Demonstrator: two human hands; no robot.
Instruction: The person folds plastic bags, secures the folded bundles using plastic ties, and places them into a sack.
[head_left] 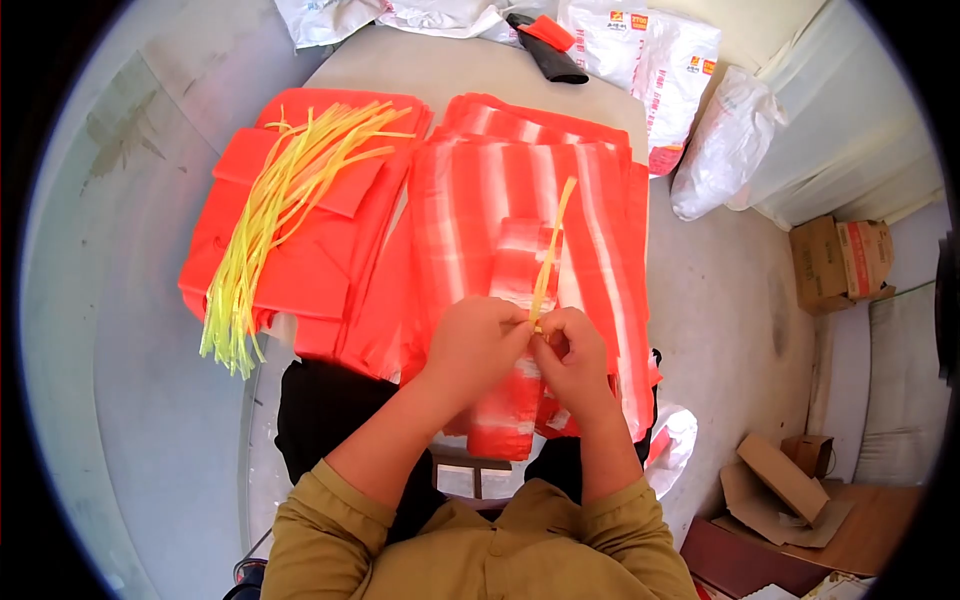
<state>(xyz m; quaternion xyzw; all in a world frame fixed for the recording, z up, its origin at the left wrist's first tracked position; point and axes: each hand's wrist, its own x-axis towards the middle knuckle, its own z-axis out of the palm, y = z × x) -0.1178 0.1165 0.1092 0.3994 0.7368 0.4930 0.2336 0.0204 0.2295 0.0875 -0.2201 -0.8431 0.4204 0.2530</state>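
A narrow folded bundle of red-and-white striped sheet (503, 420) lies lengthwise in front of me, its near end past the table edge. Across its middle, my left hand (482, 340) and my right hand (575, 358) meet with fingertips pinched on a yellow strip (546, 270). One long end of the strip points away from me; the part between my fingers is mostly hidden. Under the bundle is a stack of flat striped red-and-white sheets (480, 190). To its left, a bunch of loose yellow strips (262, 230) rests on folded plain red sheets (335, 270).
White printed sacks (640, 70) and a black-and-red item (552, 55) sit along the far edge of the table (400, 65). A stuffed white bag (728, 140) is at the right. Cardboard boxes (840, 262) stand by the right wall, with an opened carton (780, 495) lower right.
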